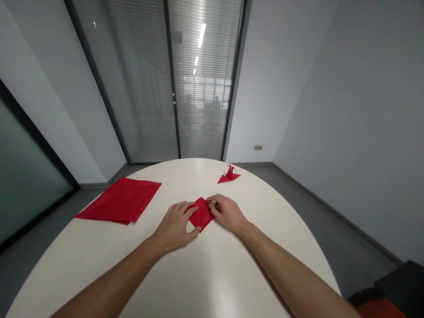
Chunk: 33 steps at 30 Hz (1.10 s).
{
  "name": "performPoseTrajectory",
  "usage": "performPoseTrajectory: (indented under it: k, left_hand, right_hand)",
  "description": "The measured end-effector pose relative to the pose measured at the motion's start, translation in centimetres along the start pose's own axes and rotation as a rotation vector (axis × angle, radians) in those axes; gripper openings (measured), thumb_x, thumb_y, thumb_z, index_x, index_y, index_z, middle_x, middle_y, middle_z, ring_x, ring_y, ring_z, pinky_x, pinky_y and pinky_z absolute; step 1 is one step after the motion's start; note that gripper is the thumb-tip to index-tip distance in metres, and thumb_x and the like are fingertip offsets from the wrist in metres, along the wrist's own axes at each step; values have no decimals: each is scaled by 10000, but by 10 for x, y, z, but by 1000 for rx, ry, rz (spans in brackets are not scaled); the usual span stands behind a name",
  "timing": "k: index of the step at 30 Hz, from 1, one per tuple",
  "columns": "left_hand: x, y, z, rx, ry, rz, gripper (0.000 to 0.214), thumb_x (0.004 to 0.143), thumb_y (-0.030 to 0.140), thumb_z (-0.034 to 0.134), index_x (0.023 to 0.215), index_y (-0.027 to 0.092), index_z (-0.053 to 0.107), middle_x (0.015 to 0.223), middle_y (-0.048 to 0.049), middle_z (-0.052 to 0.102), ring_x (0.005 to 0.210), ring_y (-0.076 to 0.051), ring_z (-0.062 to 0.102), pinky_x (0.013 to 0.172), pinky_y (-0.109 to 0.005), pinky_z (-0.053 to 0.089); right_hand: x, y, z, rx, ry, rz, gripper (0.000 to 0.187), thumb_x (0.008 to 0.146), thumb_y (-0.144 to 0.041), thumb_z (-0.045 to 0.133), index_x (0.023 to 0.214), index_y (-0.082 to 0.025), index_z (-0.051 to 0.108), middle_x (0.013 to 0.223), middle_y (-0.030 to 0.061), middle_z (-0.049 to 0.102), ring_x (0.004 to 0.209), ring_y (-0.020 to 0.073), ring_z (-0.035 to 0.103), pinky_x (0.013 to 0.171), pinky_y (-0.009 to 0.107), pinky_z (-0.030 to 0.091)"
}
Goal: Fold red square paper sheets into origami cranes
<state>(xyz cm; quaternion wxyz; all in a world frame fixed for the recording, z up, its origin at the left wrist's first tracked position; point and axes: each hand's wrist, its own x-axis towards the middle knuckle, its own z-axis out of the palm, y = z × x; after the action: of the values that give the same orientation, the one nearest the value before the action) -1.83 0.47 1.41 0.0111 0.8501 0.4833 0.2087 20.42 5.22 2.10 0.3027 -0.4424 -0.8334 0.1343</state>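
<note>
The L hand (175, 226) is lying open and nearly flat. Its fingers are spreading over the left part of the folded red paper (202, 216) and the thumb is touching the near corner; it is pressing, not gripping. The R hand (228, 213) is bending its fingers down onto the paper's far-right corner. I cannot tell if it is pinching the corner or only pushing on it. The paper is lying flat approx. in the middle of the surface (212, 274), between both hands.

Risks, in my judgement:
- The surface is looking smooth and glossy, so the paper is likely slipping if one hand is pushing harder than the other, and a crease is then landing off its line.
- Thin paper w/ several layers is tearing easily at a corner, esp. if the R hand is pulling too sharply.
- The L hand is covering part of the paper, so a misaligned edge under it is possibly going unnoticed.

Further out, a stack of red sheets (121, 201) is lying close to the left edge. A red paper crane (229, 175) is standing near the far edge, well apart from the hands.

The surface is white and rounded, reflecting ceiling light. Beyond it, glass doors (172, 88) w/ lowered blinds, grey walls (347, 88) and a grey floor (318, 221) are showing. A dark object (402, 285) is sitting at the near right; I cannot tell what it is.
</note>
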Motion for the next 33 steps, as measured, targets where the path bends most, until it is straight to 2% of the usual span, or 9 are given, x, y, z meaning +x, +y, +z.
performPoseTrajectory:
  k: [6, 12, 17, 23, 26, 33]
  left_hand:
    - [0, -2, 2, -11, 20, 14, 549, 823, 390, 665, 1341, 223, 589, 1380, -110, 592, 1265, -323, 526, 1088, -518, 406]
    - [0, -4, 5, -65, 28, 134, 483, 846, 282, 633, 1326, 229, 610, 1385, -112, 585, 1278, -304, 520, 1113, -515, 398]
    - [0, -4, 4, -115, -24, 206, 473, 867, 189, 588, 1333, 270, 612, 1378, -80, 586, 1279, -269, 518, 1110, -483, 415]
    - [0, -3, 2, -116, -37, 219, 463, 881, 171, 573, 1331, 275, 616, 1391, -86, 563, 1288, -272, 502, 1113, -491, 414]
    - [0, -3, 1, -125, -38, 221, 454, 883, 167, 569, 1324, 265, 618, 1384, -89, 568, 1280, -270, 508, 1108, -488, 422]
    - [-1, -4, 2, -135, -9, 233, 448, 866, 163, 580, 1305, 242, 618, 1374, -92, 595, 1285, -266, 527, 1112, -481, 423]
  right_hand:
    - [1, 1, 3, 53, 21, 6, 240, 876, -175, 597, 1098, -214, 678, 1046, 43, 720, 848, 172, 649, 791, 297, 490]
    - [1, 1, 0, 142, -24, -6, 371, 861, -41, 456, 1133, -190, 660, 978, 45, 732, 921, 183, 650, 879, 311, 477]
    - [1, -1, -4, 162, -60, 10, 376, 887, -55, 416, 1157, -183, 644, 907, 33, 733, 893, 191, 646, 872, 321, 468]
    - [1, 3, 0, 269, -28, 6, 408, 885, -52, 396, 1203, -203, 603, 977, 32, 731, 926, 186, 662, 889, 323, 473]
    - [0, 8, 1, 352, -3, -38, 466, 850, -6, 375, 1214, -206, 586, 1023, 38, 724, 967, 180, 661, 920, 328, 475]
    - [1, 21, 0, 428, -99, -89, 588, 740, 76, 365, 1192, -208, 612, 980, 21, 732, 937, 166, 664, 911, 333, 488]
